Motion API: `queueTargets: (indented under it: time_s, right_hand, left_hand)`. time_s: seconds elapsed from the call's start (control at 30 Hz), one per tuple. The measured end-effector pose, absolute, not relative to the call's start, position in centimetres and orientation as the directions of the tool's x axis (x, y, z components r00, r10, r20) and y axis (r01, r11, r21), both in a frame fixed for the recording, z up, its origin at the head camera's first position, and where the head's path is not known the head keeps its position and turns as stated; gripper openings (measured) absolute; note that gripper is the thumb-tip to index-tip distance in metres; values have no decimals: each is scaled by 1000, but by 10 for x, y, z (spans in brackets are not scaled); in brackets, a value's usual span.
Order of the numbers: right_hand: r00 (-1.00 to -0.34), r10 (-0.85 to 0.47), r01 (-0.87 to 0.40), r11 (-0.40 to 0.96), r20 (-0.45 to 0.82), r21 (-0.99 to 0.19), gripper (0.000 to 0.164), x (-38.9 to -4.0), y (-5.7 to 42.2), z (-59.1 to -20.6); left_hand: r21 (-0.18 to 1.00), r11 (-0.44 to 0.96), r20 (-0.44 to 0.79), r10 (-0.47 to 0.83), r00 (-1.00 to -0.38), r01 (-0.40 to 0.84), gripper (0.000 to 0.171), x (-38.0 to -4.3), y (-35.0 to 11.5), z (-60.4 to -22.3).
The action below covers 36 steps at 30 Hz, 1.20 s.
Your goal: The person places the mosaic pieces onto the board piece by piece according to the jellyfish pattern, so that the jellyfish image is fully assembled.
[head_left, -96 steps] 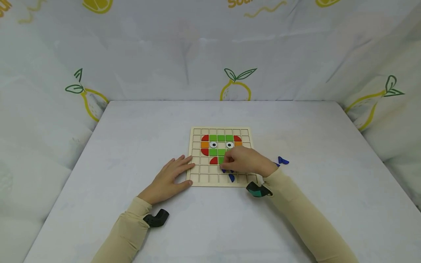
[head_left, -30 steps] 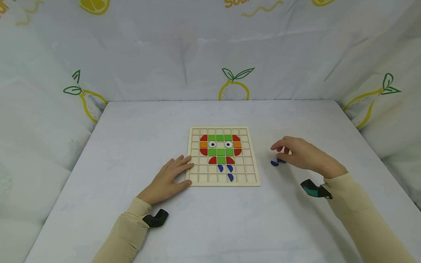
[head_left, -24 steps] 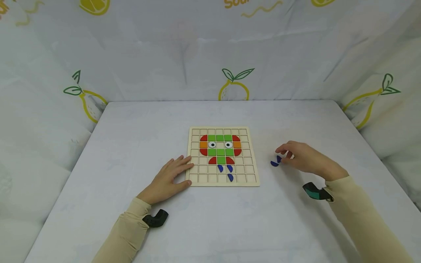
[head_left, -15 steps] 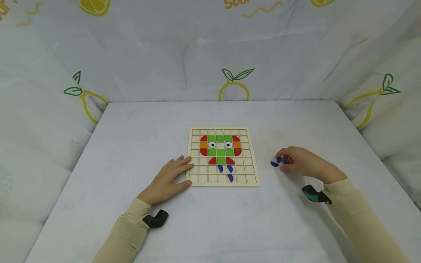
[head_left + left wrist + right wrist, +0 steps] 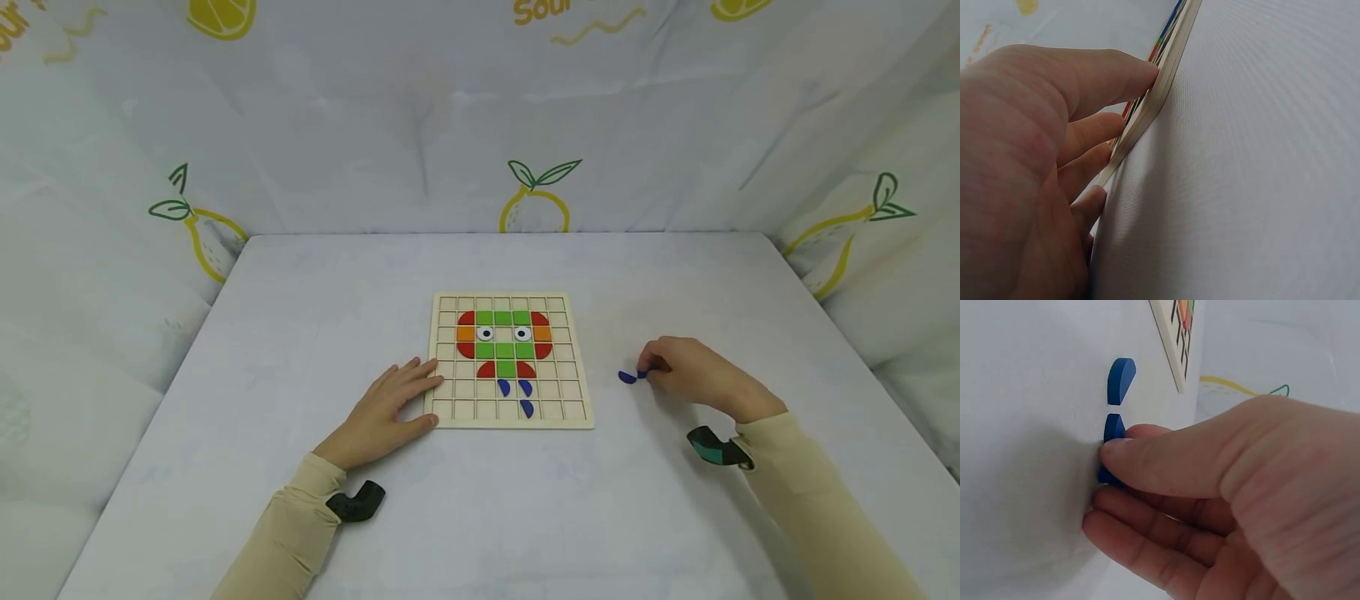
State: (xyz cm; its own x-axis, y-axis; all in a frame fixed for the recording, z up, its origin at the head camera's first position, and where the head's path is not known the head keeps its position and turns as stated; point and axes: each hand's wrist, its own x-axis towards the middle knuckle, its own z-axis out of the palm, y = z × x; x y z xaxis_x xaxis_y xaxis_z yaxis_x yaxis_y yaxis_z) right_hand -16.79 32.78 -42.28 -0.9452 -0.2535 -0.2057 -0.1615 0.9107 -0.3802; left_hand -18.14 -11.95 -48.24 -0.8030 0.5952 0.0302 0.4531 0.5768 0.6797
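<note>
A square wooden grid board [image 5: 562, 411] lies mid-table, bearing flat red, green, orange and eye-printed tiles that form a figure. Below them sit three blue half-round pieces [image 5: 527, 408]. My left hand [image 5: 386, 414] is spread at the board's left edge; in the left wrist view the thumb tip touches the board's side. To the right of the board, my right hand [image 5: 693, 377] pinches a blue half-round piece [image 5: 1114, 425] at the table surface, the thumb covering its middle. Just beyond it another blue half-round piece [image 5: 1121, 381] lies loose, close to the fingertips.
The table is covered with a white cloth [image 5: 480, 517], and a white curtain with lemon prints [image 5: 534, 208] rises behind and at both sides. Black devices sit at both wrists, the left wrist device [image 5: 357, 502] and the right wrist device [image 5: 717, 447].
My right hand has left the board, where a blue piece now lies, and moved right to the loose pieces. Its thumb and fingers have closed on one. My left hand has stayed put.
</note>
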Motion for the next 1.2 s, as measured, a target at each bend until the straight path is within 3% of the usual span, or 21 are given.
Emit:
queueTargets:
  time_s: [0.27,0.47,0.87,1.2]
  right_hand:
    - [-940,-282,-178,885,-192,-431,20,-165,321,-413]
    - [-944,-313,-235,858,-102,-456,24,-165,310,-401]
    - [-943,-314,-206,815,-114,-542,17,-167,290,-391]
    - [-941,-333,-255,818,-62,-516,17,-168,276,-386]
  left_hand:
    - [683,573,31,597,-802,453,58,-181,-119,-482]
    - [678,570,43,599,-800,464,57,-181,-120,-485]
    - [680,566,47,601,-798,466,57,-181,-120,-484]
    - [683,569,39,598,-801,457,58,-181,-120,-483]
